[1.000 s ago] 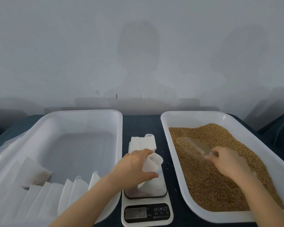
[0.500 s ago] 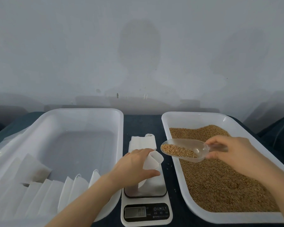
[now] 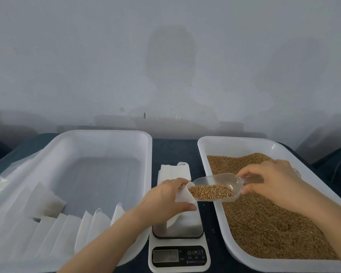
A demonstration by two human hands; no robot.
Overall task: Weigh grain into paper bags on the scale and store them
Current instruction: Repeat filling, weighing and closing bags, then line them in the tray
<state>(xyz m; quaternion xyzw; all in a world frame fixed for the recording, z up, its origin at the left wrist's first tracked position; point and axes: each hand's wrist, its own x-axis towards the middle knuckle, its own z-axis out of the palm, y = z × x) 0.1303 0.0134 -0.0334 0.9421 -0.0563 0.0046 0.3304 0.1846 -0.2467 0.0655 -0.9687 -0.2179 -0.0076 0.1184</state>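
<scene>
Over the scale (image 3: 178, 257) at the desk's (image 3: 173, 150) front edge, our left hand (image 3: 163, 201) pinches a paper bag (image 3: 182, 197); our right hand (image 3: 272, 182) grips a scoop (image 3: 224, 180) of grain (image 3: 211, 192).

Clear, glossy plastic scoop (image 3: 224, 181), rough matt grain (image 3: 264, 223). The paper bag (image 3: 182, 196) is white and matt. Left tray (image 3: 106, 133) and right tray (image 3: 234, 139) are smooth milky plastic. The scale (image 3: 177, 267) is white plastic; the desk (image 3: 173, 152) is dark and cloth-like.

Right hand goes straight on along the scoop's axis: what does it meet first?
Likely the open mouth of the paper bag, held by the left hand on the scale; the scoop lip sits at it. Depth unclear.
</scene>
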